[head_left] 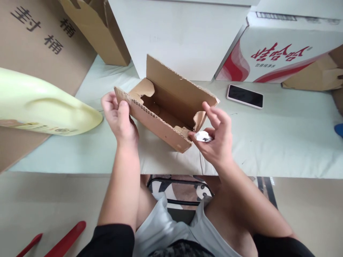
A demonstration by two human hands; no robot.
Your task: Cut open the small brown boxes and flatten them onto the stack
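A brown cardboard box (158,125) stands tilted on the pale green cloth, its top flaps raised and its inside showing. My left hand (120,119) grips the left end of the near flap, thumb on top. At the box's right end, my right hand (218,139) holds a small white plastic object (203,136) between thumb and fingers; its kind is not clear. The index finger of that hand touches the right end of the far flap. Small curved side flaps stick up inside both ends of the box.
A phone (245,96) lies to the right on the cloth (281,142). Behind stand a large white box (182,32), a red-and-white carton (284,50) and brown cardboard boxes (104,39). A yellow-green bottle (45,103) is at left. Red objects (66,239) lie at lower left.
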